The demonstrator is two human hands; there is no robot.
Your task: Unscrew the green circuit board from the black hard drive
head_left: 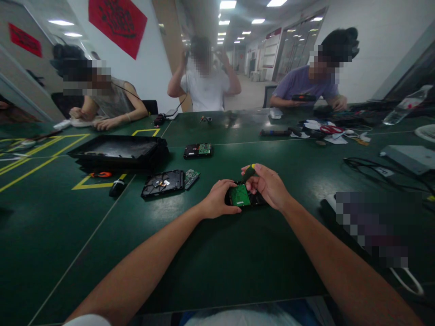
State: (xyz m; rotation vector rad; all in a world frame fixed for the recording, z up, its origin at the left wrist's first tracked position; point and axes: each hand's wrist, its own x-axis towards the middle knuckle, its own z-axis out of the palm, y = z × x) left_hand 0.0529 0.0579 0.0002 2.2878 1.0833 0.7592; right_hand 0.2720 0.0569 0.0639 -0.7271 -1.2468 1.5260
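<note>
A black hard drive with a green circuit board [239, 195] facing up lies flat on the table in front of me. My left hand [220, 199] grips its left end, thumb along the near edge and fingers over the far edge. My right hand [267, 184] is closed round a screwdriver [250, 172] with a dark green and yellow handle, held above the board. The screwdriver's tip is too small to make out. To the left lies another hard drive [163, 184] with a loose circuit board [191, 179] beside it. Farther back is a third hard drive [198, 150] with its board showing.
A large black tray [118, 151] stands at the left, with an orange tool [100, 174] and a small black object [117, 188] before it. At the right lie black cables [365, 170], a grey box [409, 158] and a blurred-out device [370, 231]. Several people sit across the table.
</note>
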